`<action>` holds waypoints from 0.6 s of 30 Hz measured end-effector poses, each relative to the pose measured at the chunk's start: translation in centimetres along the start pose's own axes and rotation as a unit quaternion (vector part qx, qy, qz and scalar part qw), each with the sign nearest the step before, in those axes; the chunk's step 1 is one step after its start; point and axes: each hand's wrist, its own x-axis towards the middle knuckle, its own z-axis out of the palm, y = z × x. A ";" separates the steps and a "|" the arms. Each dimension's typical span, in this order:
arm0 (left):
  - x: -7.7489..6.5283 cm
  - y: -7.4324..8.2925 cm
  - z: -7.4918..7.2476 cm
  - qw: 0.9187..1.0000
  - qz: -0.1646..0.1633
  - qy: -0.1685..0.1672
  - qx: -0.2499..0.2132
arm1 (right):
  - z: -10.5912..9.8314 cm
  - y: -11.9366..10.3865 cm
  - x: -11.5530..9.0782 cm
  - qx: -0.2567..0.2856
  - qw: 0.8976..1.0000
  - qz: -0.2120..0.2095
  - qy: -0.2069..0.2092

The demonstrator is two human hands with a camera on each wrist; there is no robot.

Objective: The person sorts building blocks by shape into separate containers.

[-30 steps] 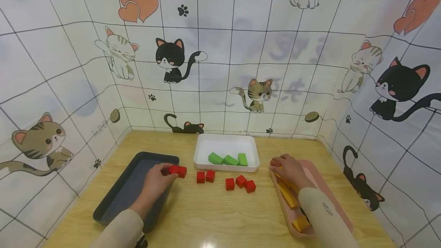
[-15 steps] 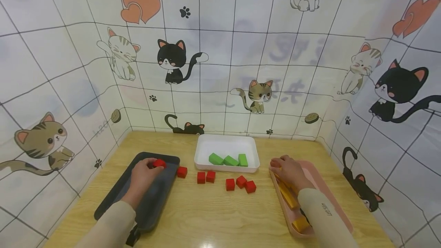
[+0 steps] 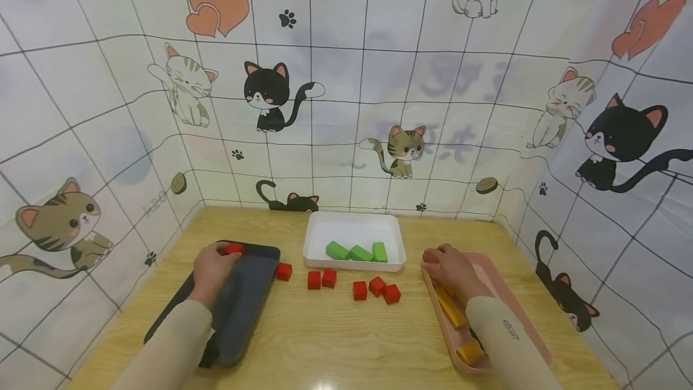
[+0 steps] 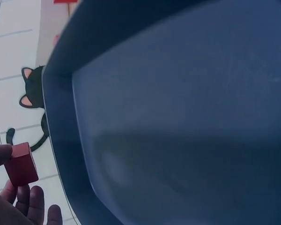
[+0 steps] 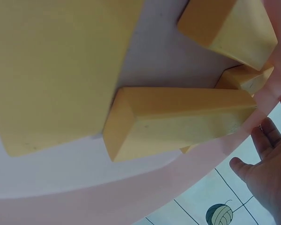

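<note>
My left hand (image 3: 210, 271) pinches a red cube (image 3: 234, 248) between thumb and fingers, over the far end of the dark grey tray (image 3: 246, 312). In the left wrist view this red block (image 4: 21, 165) shows beyond the tray's wall, thumb on one side and fingertips on the other. My right hand (image 3: 452, 269) is at the far left corner of the pink tray (image 3: 522, 318), its fingers loosely bent at the rim. Yellow blocks (image 5: 182, 122) lie in that tray, partly hidden by the right arm. Nothing shows between the right fingers (image 5: 262, 140) in the right wrist view.
Several red cubes (image 3: 360, 290) lie in a loose row on the wooden table (image 3: 325, 342), one (image 3: 284, 271) of them beside the dark tray. A white tray (image 3: 354, 221) at the back holds green blocks (image 3: 360, 253). Cat-patterned cloth walls (image 3: 346, 107) enclose the table.
My left hand has carried one red cube left from beside another cube at the dark tray's right edge to over its far left part. The right hand has stayed in place.
</note>
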 end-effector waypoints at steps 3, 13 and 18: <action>0.3 -0.3 -0.1 1.000 -0.005 0.005 0.011 | 0.0 0.1 0.1 0.001 1.000 0.004 0.001; 0.6 -1.5 0.2 0.999 -0.035 0.019 0.021 | 0.2 0.2 0.1 0.010 1.000 0.001 0.006; 0.7 -2.1 0.3 0.998 -0.044 0.016 0.032 | 0.2 0.2 0.1 0.009 1.000 0.012 0.000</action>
